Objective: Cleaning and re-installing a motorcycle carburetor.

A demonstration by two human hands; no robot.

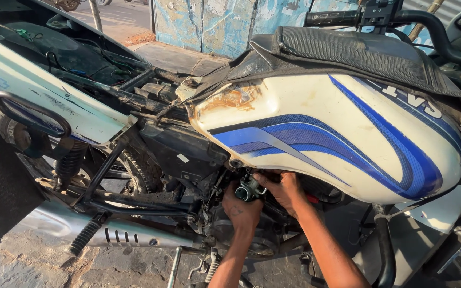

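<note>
A motorcycle stands side-on with its seat off. Its white fuel tank (342,133) has blue stripes, a rust patch at the rear corner and a black padded cover on top. Under the tank, both my hands reach into the engine bay around a small metal carburettor (248,190). My left hand (239,209) cups it from below and behind. My right hand (284,188) grips it from the right, fingers curled over its top. The engine (225,229) lies just beneath, mostly in shadow.
A chrome exhaust (118,234) runs low at the left, with a footpeg (84,238) and rear shock (69,160) above it. The white side panel and grab rail (30,113) sit at the left. Handlebar (348,17) at top right. The ground (28,261) is rough concrete.
</note>
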